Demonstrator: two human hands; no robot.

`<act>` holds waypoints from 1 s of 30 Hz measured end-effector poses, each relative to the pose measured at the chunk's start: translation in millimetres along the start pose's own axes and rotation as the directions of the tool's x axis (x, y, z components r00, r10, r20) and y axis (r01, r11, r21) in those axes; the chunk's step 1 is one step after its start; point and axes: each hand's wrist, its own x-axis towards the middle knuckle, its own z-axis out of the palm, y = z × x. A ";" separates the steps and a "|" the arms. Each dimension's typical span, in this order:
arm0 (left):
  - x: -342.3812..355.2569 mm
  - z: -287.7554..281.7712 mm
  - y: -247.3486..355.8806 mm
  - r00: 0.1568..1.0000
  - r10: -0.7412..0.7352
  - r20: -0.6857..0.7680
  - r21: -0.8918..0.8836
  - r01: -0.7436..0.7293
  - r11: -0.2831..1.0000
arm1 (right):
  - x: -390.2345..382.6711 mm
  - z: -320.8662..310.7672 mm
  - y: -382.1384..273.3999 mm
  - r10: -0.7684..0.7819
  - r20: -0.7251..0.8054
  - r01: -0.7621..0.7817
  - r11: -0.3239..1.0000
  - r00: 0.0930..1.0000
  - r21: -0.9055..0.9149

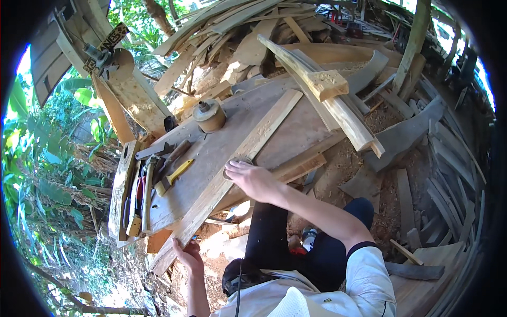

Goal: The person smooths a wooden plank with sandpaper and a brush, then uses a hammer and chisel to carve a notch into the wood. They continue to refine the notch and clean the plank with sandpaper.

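Observation:
A long pale wooden plank lies slantwise across the workbench, its near-left end jutting past the bench edge. My left hand grips that overhanging end, the fingers partly hidden by the wood. Around the middle of the plank, my right hand is closed over a small flat brown pad and presses it on the upper face. Most of the pad is covered by my fingers, so its exact kind does not show.
On the bench stand a round tin, a yellow-handled brush and several hand tools beside a wooden tool rack. Rough timbers lie across the bench's right end. Offcuts and wood shavings cover the ground at right.

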 end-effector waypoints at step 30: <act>34.8 -40.2 10.6 0.996 0.074 0.054 -0.011 -0.074 0.997 | -2.8 -15.1 50.4 -0.035 -0.105 0.000 0.949 0.994 -0.315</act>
